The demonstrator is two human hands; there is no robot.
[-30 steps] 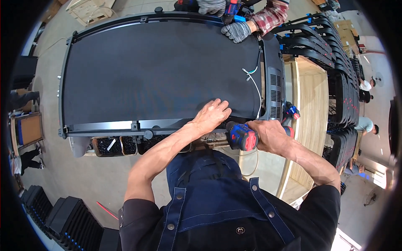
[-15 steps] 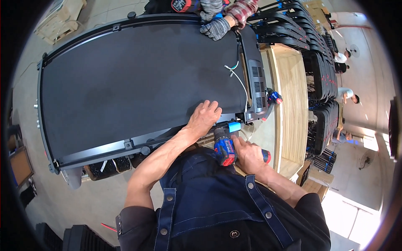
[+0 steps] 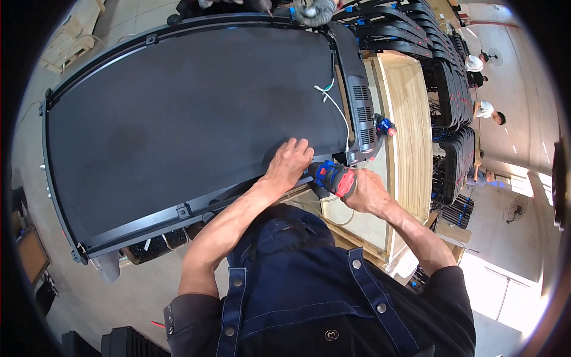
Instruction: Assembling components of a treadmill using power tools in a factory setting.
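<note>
A treadmill deck with a wide black belt [image 3: 190,113] lies before me. My left hand [image 3: 289,162] rests at the belt's near edge toward the right end, fingers curled down and closed; what they hold, if anything, is hidden. My right hand [image 3: 370,193] grips a blue, red and black cordless drill [image 3: 334,177]. The drill lies nearly level, its nose pointing left at the near side rail, close to my left fingertips. The exact contact at its tip is hidden. Just beyond, a white cable [image 3: 339,110] trails over the belt beside the grey vented motor cover [image 3: 361,113].
Across the deck a co-worker's gloved hand [image 3: 318,12] is at the far rail. Another blue and red power tool [image 3: 385,125] is right of the motor cover. A wooden crate [image 3: 407,137] stands on the right, with stacked black frames [image 3: 455,101] behind it.
My right hand has swung the drill from pointing away from me to pointing left, toward my left hand. The co-worker's gloved hand has drawn back from the belt to the far rail.
</note>
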